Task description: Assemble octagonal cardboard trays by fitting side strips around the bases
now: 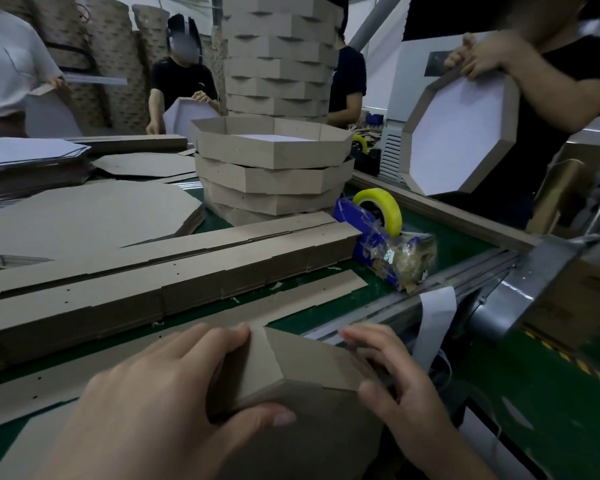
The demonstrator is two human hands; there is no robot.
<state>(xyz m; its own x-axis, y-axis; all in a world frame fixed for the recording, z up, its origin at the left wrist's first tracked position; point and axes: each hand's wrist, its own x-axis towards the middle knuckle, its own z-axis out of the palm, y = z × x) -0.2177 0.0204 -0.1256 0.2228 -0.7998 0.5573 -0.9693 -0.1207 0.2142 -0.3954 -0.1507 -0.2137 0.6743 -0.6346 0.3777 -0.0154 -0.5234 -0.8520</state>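
Counting one stack of white-faced octagonal sheets point(25, 150) at far left: thin, flat, layered at the edges. Counting just nearer one pile of brown octagonal bases point(84, 216) in matte cardboard. Finding two long bundles of side strips point(174, 271) running across the green belt point(447, 244), scored into panels and pricked with small holes, with one loose strip point(302, 289) lying flat on the near side. Gripping the tray point(291, 368) at near centre with the left hand point(160, 393), fingers curled over its far edge, thumb pressing along the near face. Counting four assembled trays point(274, 168) stacked at mid-distance, brown walls folded into flat facets, white floor showing in the top one; behind them, one tall column of trays point(281, 57). Finding one blue tape dispenser point(368, 244) carrying a yellow roll point(378, 202), wrapped in crumpled clear tape, right of the bundles. Clasping the tray's right corner with the right hand point(395, 375), fingers bent around the edge. Seeing at far right another person's hands point(475, 57) holding one tilted tray point(461, 133), white inside.
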